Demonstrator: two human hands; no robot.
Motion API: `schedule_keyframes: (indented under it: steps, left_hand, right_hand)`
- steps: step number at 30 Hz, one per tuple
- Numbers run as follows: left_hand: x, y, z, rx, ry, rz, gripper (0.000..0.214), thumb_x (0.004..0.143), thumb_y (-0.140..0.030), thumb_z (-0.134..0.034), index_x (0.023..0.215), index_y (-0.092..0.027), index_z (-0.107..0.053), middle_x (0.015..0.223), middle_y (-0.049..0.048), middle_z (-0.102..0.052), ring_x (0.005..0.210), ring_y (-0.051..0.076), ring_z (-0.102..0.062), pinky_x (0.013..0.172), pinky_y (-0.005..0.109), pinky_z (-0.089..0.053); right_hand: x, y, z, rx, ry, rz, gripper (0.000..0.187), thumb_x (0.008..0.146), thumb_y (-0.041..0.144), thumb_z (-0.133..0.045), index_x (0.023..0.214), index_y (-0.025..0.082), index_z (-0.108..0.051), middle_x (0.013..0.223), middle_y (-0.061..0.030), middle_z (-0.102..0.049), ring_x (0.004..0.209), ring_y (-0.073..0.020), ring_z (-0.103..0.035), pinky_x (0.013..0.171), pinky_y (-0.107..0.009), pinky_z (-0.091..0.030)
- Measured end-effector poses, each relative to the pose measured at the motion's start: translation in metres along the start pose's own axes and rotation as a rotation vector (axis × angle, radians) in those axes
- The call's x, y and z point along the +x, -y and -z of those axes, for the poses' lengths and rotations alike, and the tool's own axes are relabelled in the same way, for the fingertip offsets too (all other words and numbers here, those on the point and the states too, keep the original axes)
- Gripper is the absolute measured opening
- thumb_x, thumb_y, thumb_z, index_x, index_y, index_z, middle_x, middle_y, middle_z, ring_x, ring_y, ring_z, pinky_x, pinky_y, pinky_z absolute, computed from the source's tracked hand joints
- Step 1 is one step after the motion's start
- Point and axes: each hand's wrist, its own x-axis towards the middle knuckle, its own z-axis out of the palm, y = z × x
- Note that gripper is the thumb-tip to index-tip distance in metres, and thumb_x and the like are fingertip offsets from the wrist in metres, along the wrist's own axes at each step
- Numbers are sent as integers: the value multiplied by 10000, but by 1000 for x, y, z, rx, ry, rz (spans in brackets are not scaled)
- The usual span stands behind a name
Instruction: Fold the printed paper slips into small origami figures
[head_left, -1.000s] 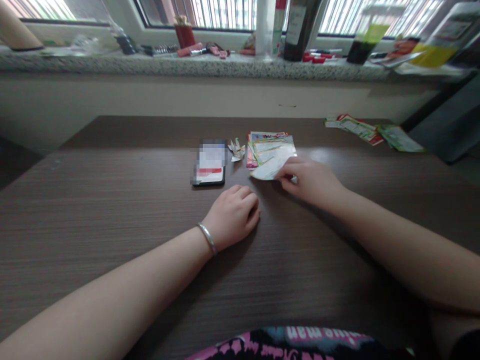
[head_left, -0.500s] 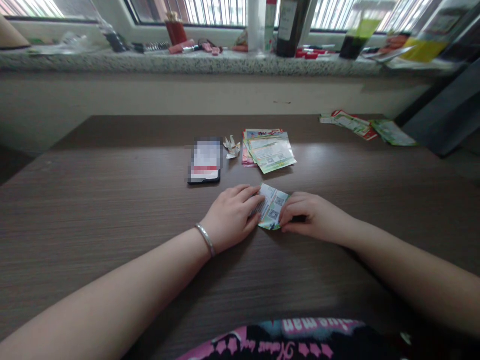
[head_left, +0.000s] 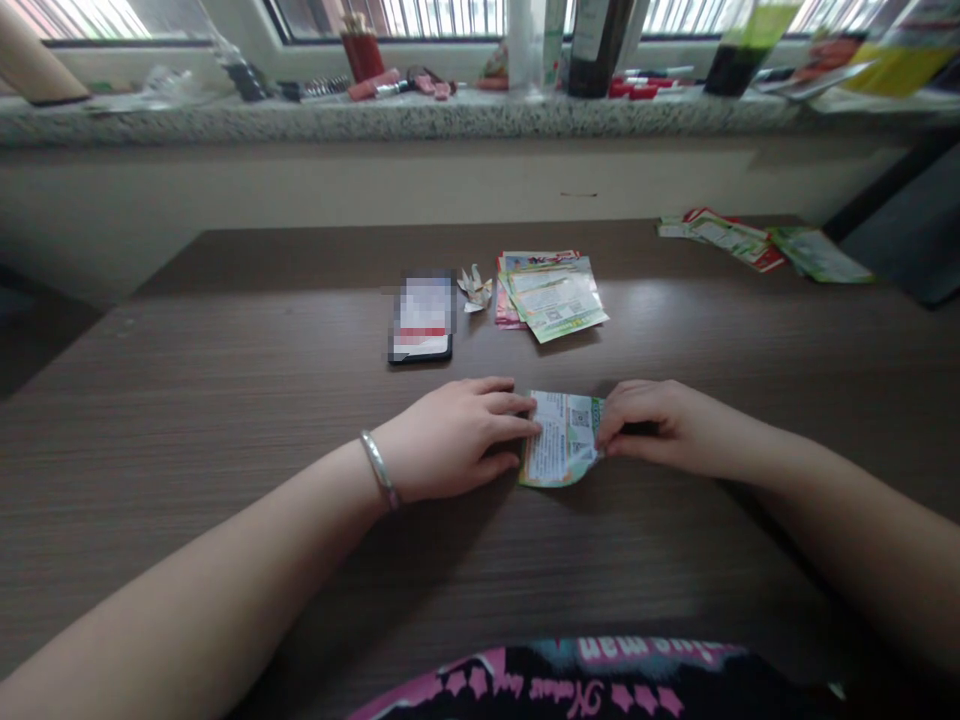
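Observation:
A small printed paper sheet [head_left: 561, 440] with green edges and a QR code lies on the dark wooden table [head_left: 225, 400] between my hands. My left hand [head_left: 457, 440], with a silver bracelet on the wrist, presses its fingertips on the sheet's left edge. Fingers of my right hand [head_left: 660, 425] pinch the sheet's right edge, lifting it slightly. Farther back sits a stack of similar printed sheets [head_left: 555, 292], with a small folded paper figure [head_left: 475, 288] and a phone [head_left: 421, 320] to its left.
More leaflets [head_left: 757, 245] lie at the table's far right corner. A stone windowsill [head_left: 375, 118] behind the table holds bottles, jars and small items. A dark object [head_left: 907, 240] leans at the right edge.
My right hand took one sheet off the stack and drew it toward me. My left hand moved onto its left edge, and both hands now hold it squarer on the table.

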Motion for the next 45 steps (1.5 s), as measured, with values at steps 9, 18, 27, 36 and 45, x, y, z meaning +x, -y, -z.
schedule_keyframes:
  steps: [9, 18, 27, 36, 45]
  left_hand:
    - [-1, -16, 0, 80, 16, 21, 378, 847, -237, -605, 1224, -240, -585, 1296, 48, -602, 1201, 242, -546, 1022, 411, -455]
    - [-2, -25, 1, 105, 72, 94, 336, 909, -206, -488, 1233, -211, -578, 1333, 69, -567, 1203, 262, -537, 991, 420, -485]
    - [0, -38, 2, 108, 43, 143, 302, 909, -239, -464, 1169, -178, -605, 1185, 104, -636, 1109, 275, -585, 930, 443, -512]
    - [2, -47, -11, 35, -79, 216, 263, 902, -237, -450, 1090, -124, -595, 1120, 123, -652, 1071, 255, -592, 934, 413, -515]
    - [-2, -47, -25, 118, -139, 93, 362, 926, -262, -461, 1276, -177, -504, 1168, 99, -630, 1051, 250, -605, 844, 413, -556]
  right_hand:
    - [2, 4, -17, 219, -149, -258, 118, 802, 298, -656, 827, 204, -590, 756, 12, -657, 667, -119, -603, 603, -240, -471]
    - [6, 6, -31, 15, -376, -180, 53, 812, 183, -613, 768, 212, -608, 742, 13, -639, 628, -107, -540, 566, -225, -410]
    - [15, 9, -33, -161, -321, -78, 70, 831, 152, -623, 817, 216, -649, 820, 4, -690, 791, -143, -606, 731, -271, -446]
    - [19, 6, -36, -204, -337, -51, 76, 810, 129, -639, 802, 200, -665, 787, -1, -691, 760, -148, -597, 715, -273, -441]
    - [19, 2, -37, -180, -360, -60, 66, 803, 130, -644, 808, 192, -666, 774, -4, -681, 748, -140, -598, 698, -254, -444]
